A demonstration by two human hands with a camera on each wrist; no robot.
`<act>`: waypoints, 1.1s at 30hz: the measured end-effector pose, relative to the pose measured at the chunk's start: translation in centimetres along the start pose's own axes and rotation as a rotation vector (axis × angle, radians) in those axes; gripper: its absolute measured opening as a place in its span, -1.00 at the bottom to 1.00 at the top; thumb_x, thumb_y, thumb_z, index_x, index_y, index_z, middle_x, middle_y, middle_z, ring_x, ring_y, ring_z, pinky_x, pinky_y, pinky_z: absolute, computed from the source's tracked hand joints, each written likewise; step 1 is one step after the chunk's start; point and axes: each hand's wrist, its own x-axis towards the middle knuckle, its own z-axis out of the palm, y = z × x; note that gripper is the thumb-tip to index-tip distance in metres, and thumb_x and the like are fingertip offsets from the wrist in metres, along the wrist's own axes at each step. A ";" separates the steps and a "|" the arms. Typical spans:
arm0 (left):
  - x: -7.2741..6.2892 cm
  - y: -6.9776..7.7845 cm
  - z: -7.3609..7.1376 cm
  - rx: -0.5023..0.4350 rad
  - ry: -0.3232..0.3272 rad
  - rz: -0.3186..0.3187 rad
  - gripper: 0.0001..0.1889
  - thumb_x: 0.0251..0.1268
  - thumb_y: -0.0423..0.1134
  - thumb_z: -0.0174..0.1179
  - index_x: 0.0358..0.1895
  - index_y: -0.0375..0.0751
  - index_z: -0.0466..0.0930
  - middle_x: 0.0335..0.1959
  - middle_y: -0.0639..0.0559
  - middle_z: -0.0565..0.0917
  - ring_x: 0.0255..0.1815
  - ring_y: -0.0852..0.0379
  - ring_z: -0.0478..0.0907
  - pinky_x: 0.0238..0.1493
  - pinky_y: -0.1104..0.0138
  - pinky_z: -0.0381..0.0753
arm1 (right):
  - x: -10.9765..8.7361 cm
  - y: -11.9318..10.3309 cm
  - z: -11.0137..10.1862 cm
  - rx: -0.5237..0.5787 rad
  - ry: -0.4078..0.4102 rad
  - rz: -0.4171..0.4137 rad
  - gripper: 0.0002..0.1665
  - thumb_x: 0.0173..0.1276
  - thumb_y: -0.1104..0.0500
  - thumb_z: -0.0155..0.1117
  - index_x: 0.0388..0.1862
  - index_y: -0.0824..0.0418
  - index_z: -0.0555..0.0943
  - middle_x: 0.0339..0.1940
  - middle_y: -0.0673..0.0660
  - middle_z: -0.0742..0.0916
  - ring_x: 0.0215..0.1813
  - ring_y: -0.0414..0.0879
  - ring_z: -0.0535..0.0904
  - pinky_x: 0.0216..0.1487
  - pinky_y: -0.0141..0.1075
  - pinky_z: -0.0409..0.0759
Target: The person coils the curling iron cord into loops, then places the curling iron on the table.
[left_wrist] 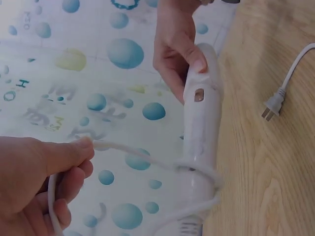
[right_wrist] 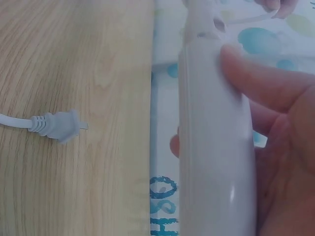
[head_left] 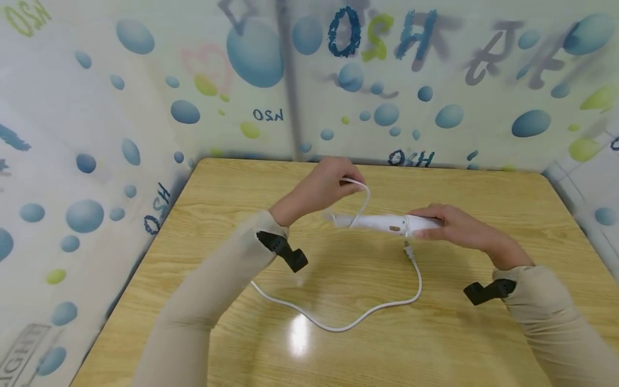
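A long white hair straightener [head_left: 379, 222], with a small brown window on its side, is held level above the wooden table. My right hand [head_left: 454, 228] grips its right end, thumb along the near side in the right wrist view. Its white power cord [left_wrist: 123, 149] loops round the handle near the cord end. My left hand [head_left: 329, 185] pinches that cord between thumb and fingers, up and left of the handle, with a length running down through the curled fingers. The two-pin plug [right_wrist: 59, 126] lies on the table below the straightener.
The loose cord [head_left: 338, 329] curves across the wooden table [head_left: 435, 344] from the plug to beneath my left forearm. A wall sheet [head_left: 319, 102] with blue and green bubbles stands behind the table and along its left side. Black cameras [head_left: 285, 251] sit on both wrists.
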 end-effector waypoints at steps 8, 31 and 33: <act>-1.5 0.7 0.6 0.015 0.134 0.107 -0.89 0.20 -0.32 0.21 -0.24 -0.25 0.66 -0.36 0.03 0.59 -0.34 0.26 0.49 -0.26 0.52 0.45 | 0.2 0.1 0.2 -0.043 0.121 0.059 -0.38 0.35 0.11 0.15 0.29 0.39 0.30 0.02 0.34 0.49 -0.12 0.07 0.40 -0.21 -0.15 0.40; -4.3 -1.5 3.4 -0.078 0.278 0.095 -0.86 0.13 -0.40 0.26 -0.22 -0.30 0.69 -0.50 0.05 0.56 -0.51 0.27 0.39 -0.45 0.46 0.41 | 0.8 -0.6 0.1 -0.039 0.322 0.113 -0.35 0.38 0.05 0.11 0.32 0.37 0.27 0.08 0.42 0.43 -0.05 0.21 0.35 -0.18 -0.03 0.36; -4.6 -2.1 3.6 -0.108 0.290 0.064 -0.82 0.16 -0.41 0.23 -0.17 -0.30 0.68 -0.51 0.03 0.55 -0.54 0.25 0.35 -0.50 0.43 0.38 | 0.8 -0.7 0.0 -0.024 0.347 0.107 -0.35 0.38 0.07 0.10 0.32 0.39 0.26 0.07 0.43 0.44 -0.06 0.21 0.35 -0.21 -0.09 0.38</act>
